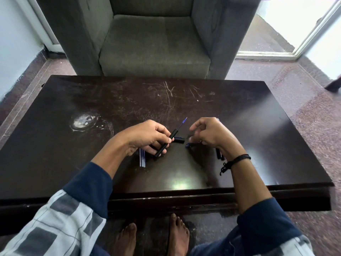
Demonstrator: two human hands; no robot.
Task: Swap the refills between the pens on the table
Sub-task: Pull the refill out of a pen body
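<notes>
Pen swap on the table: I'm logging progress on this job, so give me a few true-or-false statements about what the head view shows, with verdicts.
1. The left hand grips a black pen barrel with a blue refill tip sticking out. True.
2. The barrel lies loose on the table. False: the left hand holds it.
3. Loose refills lie on the table by the left wrist. True.
4. The right wrist is bare. False: a black cord band circles it.
5. A grey armchair stands beyond the table. True.
</notes>
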